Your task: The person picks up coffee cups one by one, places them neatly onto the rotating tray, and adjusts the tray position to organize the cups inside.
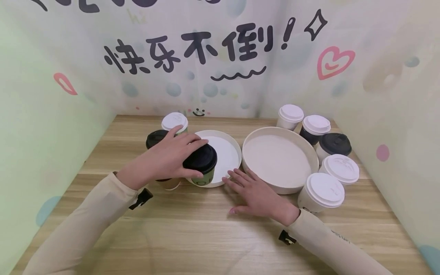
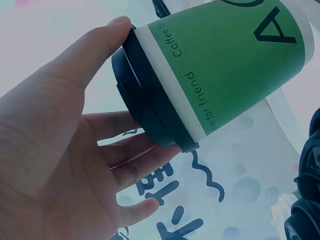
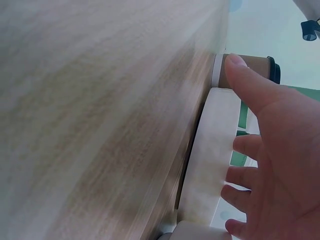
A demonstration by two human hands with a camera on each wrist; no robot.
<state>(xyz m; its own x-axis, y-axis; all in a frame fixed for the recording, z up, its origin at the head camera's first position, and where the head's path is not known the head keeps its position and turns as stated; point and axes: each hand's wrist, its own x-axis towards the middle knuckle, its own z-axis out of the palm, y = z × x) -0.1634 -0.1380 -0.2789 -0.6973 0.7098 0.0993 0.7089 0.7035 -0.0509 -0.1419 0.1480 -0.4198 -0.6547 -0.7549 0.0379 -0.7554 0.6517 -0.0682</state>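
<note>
In the head view, my left hand (image 1: 168, 156) grips a green paper cup (image 1: 207, 178) by its black lid, over the left white round tray (image 1: 227, 151). The left wrist view shows the thumb on one side of the lid (image 2: 150, 95) and fingertips on the other. Lettering runs along the green cup wall (image 2: 235, 65). My right hand (image 1: 258, 196) holds nothing; its fingers are spread, with the fingertips by the front edges of both trays. Beneath the left forearm, a brown cup (image 1: 170, 185) is partly hidden.
A larger cream round tray (image 1: 280, 160) stands to the right. Several lidded cups curve round its right side, including a white-lidded cup (image 1: 321, 194) in front. At the back left are a white-lidded cup (image 1: 174, 121) and a black-lidded cup (image 1: 155, 138). Printed curtains enclose the wooden table (image 1: 206, 236).
</note>
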